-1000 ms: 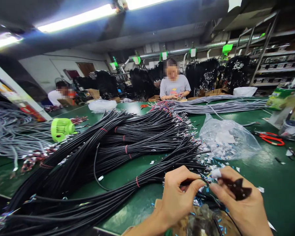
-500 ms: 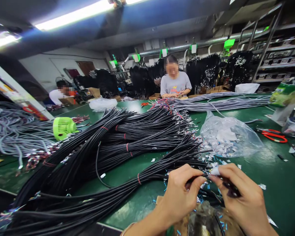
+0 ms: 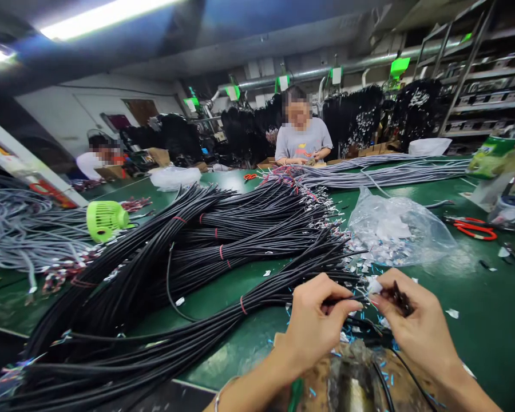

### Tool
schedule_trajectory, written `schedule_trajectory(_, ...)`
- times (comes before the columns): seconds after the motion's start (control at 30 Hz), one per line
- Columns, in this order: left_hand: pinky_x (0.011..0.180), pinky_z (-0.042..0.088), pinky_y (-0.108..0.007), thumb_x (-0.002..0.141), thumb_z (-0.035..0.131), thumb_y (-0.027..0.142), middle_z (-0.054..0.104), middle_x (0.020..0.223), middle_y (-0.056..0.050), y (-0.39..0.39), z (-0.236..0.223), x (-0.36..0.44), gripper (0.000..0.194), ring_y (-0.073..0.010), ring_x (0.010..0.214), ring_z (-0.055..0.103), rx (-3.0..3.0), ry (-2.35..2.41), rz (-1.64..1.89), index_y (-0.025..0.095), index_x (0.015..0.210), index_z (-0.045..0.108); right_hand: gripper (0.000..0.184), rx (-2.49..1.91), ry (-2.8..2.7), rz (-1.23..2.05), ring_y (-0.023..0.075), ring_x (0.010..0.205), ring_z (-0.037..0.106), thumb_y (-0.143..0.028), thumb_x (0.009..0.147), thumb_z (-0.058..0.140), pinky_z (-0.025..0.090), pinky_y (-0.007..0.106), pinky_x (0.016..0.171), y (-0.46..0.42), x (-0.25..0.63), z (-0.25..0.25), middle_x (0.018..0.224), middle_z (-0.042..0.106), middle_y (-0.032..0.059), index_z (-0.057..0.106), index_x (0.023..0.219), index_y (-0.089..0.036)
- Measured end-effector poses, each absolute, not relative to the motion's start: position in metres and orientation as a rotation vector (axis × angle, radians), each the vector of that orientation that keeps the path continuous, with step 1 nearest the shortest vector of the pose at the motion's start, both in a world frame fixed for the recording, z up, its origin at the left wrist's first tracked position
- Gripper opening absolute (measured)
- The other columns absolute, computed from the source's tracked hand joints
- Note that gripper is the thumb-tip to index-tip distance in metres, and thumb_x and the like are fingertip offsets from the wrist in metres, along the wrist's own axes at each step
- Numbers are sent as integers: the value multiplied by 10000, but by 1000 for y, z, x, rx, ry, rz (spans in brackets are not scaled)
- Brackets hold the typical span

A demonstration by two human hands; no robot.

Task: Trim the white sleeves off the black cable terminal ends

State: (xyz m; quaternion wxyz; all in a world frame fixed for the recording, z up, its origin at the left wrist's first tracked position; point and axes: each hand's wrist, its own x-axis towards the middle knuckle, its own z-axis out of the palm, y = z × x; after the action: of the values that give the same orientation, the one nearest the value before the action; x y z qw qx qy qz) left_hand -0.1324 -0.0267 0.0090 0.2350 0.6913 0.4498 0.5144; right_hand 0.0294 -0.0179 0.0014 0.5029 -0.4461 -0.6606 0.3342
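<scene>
Over the front right of the table, my left hand [image 3: 315, 312] pinches a black cable [image 3: 357, 297] close to its stripped end. Facing it, my right hand [image 3: 416, 315] has thumb and forefinger closed on the thin wires [image 3: 371, 297] that come out of that end. Something white covers the right fingertip; whether it is tape or a finger cover I cannot tell. A dark tool [image 3: 401, 298] lies tucked in the right palm, its kind unclear. Several black cable bundles [image 3: 257, 246] tied with red bands stretch to the left.
A clear plastic bag [image 3: 433, 240] of white scraps lies behind my hands, with orange-handled scissors [image 3: 474, 228] to its right. A green fan [image 3: 106, 220] stands at left. Grey cables [image 3: 412, 178] run across the back, where a co-worker [image 3: 304, 134] sits. Blue and white scraps litter the green table [image 3: 476, 349].
The view has shifted slightly. My right hand has turned a little, so the dark tool in its palm shows more. Both hands stay close together at the cable end.
</scene>
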Motion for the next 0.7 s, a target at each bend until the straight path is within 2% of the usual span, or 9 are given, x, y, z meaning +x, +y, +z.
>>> schedule_trajectory(0.07,482,345,-206,758,630,151,583,597,-22,-29,9,-129,111,-106,534,494,1895,1281,1402,124,655,661,217,-1074,-1443,907,99,488,369,-361,737,657,318,216,433,-18,24,0,559,434,-32,555,682,-178)
schedule_trajectory(0.13,490,332,-209,794,579,166,573,581,-21,-30,8,-127,183,-105,535,485,1884,1265,1352,122,633,654,284,-1001,-1310,1173,75,425,281,-439,729,648,242,201,380,-19,20,-2,520,346,-67,539,748,-178)
schedule_trajectory(0.2,480,319,-207,820,536,193,544,536,-9,-29,8,-128,261,-96,502,458,1823,1207,1264,121,592,640,295,-946,-1311,1253,72,420,256,-460,750,619,217,199,374,-19,19,-2,529,329,-71,530,778,-180)
schedule_trajectory(0.3,443,301,-195,859,470,258,476,458,16,-26,6,-129,374,-78,428,405,1664,1128,1109,122,533,593,200,-982,-1587,835,108,510,388,-347,786,615,316,229,455,-19,22,2,598,444,-22,542,697,-183)
schedule_trajectory(0.37,425,283,-191,876,444,311,444,441,26,-26,4,-128,416,-70,408,379,1600,1137,1086,123,528,574,162,-1034,-1687,484,119,539,418,-259,797,615,339,241,490,-20,23,2,619,470,-13,545,669,-190)
schedule_trajectory(0.43,415,269,-190,883,434,361,427,443,30,-28,1,-127,431,-68,405,368,1567,1167,1128,121,554,576,130,-1056,-1683,245,118,521,423,-197,798,615,349,245,490,-23,22,-2,609,464,-21,542,691,-201)
schedule_trajectory(0.53,409,250,-195,891,418,390,409,446,33,-33,-2,-124,448,-67,404,353,1566,1210,1179,116,578,584,107,-988,-1727,-61,142,596,528,-113,784,609,422,258,569,-26,19,-13,684,548,3,567,799,-209)
schedule_trajectory(0.63,427,239,-204,889,433,351,446,464,23,-35,1,-126,436,-69,431,357,1663,1271,1192,110,569,604,223,-920,-1842,-211,176,708,597,-65,779,561,453,272,635,-25,21,-17,827,608,48,579,948,-209)
schedule_trajectory(0.7,456,260,-208,869,476,295,512,497,7,-34,6,-130,374,-78,468,398,1747,1315,1215,109,588,639,209,-917,-1894,-93,177,719,588,-66,787,523,446,271,625,-23,25,-11,838,593,53,568,935,-207)
